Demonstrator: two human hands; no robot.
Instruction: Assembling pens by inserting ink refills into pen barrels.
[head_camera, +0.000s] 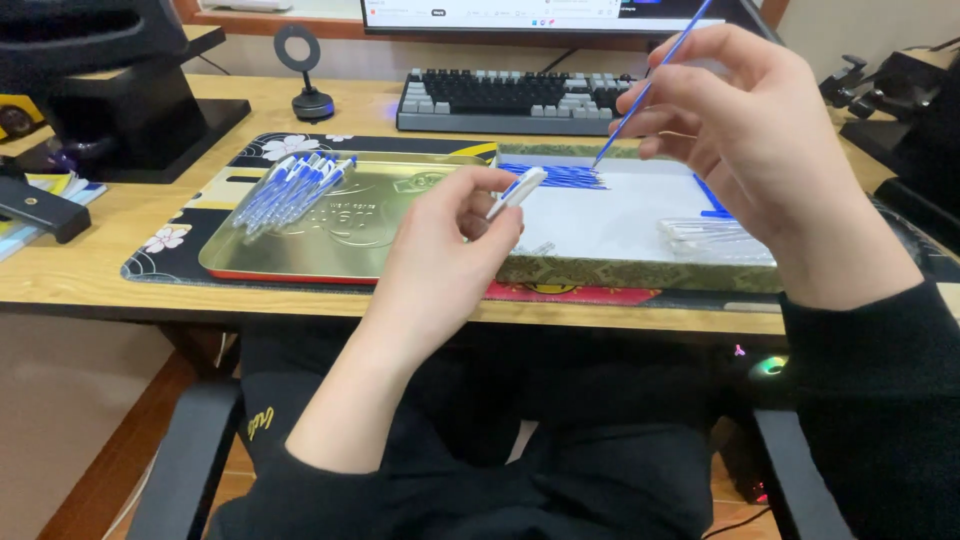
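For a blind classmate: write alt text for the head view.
The left hand holds a white pen barrel; the right hand holds a thin blue refill. Below, a gold tray holds assembled pens, on a wooden desk.

Soft, even indoor light is falling from above, glinting faintly off the gold tray and blowing out the white sheet, while the space under the desk is lying dim and edges are bending slightly.

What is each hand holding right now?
Left hand: fingers closed on a white pen barrel.
Right hand: fingers pinching a thin blue refill.
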